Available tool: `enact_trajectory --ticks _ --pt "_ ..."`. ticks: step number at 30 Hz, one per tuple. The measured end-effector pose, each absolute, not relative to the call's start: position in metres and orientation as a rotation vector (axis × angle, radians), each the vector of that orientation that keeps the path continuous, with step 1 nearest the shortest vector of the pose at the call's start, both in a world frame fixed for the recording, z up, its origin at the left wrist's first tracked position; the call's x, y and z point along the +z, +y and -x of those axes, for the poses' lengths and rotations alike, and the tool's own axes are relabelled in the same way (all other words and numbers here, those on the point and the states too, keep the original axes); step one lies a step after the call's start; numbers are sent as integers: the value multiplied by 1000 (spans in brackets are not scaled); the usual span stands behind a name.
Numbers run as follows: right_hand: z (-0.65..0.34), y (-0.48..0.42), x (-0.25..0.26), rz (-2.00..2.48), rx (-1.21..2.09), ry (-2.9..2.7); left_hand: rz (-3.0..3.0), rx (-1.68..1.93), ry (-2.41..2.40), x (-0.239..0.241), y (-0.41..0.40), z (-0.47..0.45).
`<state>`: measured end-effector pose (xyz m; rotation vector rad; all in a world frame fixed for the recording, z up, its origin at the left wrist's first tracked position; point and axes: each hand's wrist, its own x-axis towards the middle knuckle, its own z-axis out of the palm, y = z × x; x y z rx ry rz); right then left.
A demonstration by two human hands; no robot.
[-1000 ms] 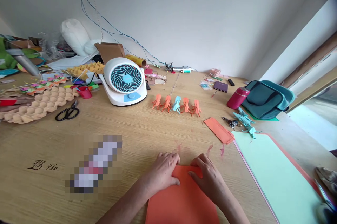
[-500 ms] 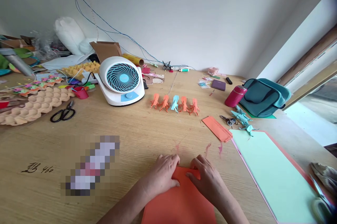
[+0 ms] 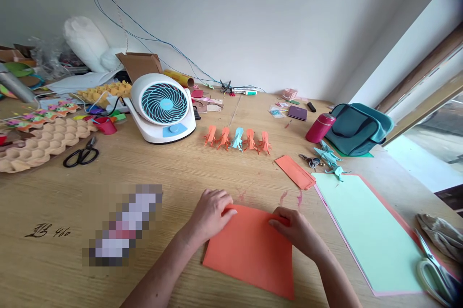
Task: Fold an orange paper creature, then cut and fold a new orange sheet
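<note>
- One orange sheet [image 3: 253, 252] is stretching over the near middle of the table [image 3: 173, 173]; I cannot tell whether it is touching everywhere.
- With the left hand [image 3: 211, 214] I am pinching its far left corner, thumb and fingers narrow.
- With the right hand [image 3: 298, 231] I am pinching its far right corner likewise.
- Beyond, five paper figures [image 3: 237, 139] are standing in a row.
- Orange strips [image 3: 295, 172] are lying beside the green sheet [image 3: 372, 231].

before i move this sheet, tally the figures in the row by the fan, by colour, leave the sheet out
Orange figures: 4
Blue figures: 1
Total: 5, sheet left out
</note>
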<state>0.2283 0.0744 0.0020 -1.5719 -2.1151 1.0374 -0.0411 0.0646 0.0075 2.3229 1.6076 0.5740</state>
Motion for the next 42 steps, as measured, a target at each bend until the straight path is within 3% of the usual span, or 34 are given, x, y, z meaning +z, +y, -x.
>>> enact_trajectory --ticks 11,21,42 --pt "-242 85 -4 1456 1250 -1878 -1526 1092 1464 -19 84 58" --pt "-239 85 -10 1344 1351 -1784 -1123 1076 1165 -17 81 49" --pt "-232 86 -22 1310 1455 -1306 -970 1374 1259 -23 81 41"
